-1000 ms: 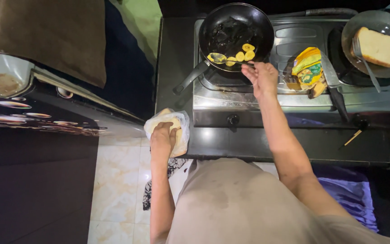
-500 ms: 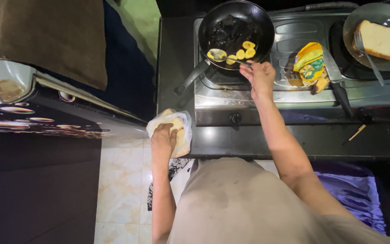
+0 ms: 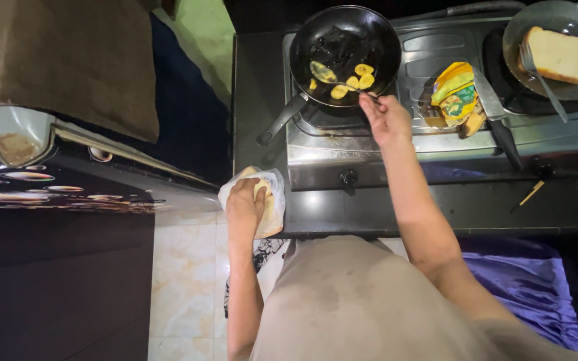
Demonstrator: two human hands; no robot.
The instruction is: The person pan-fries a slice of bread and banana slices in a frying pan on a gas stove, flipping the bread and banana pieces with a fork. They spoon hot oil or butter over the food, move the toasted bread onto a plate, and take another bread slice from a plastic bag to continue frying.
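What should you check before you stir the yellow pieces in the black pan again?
1. Right hand grips the spoon: ok, fingers closed on its handle.
2. Spoon bowl is inside the black pan: ok.
3. Yellow pieces lie inside the pan: ok, clustered near the spoon.
4. Pan sits squarely on the stove: ok.
5. Burner flame is on: cannot tell, hidden under the pan.
6. Left hand is away from the heat: ok, it rests on the clear bag at the counter edge.

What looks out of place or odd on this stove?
A yellow packet and a knife lie on the stove top between the burners, near the dark frying pan. A matchstick lies loose on the counter edge. Nothing looks spilled.
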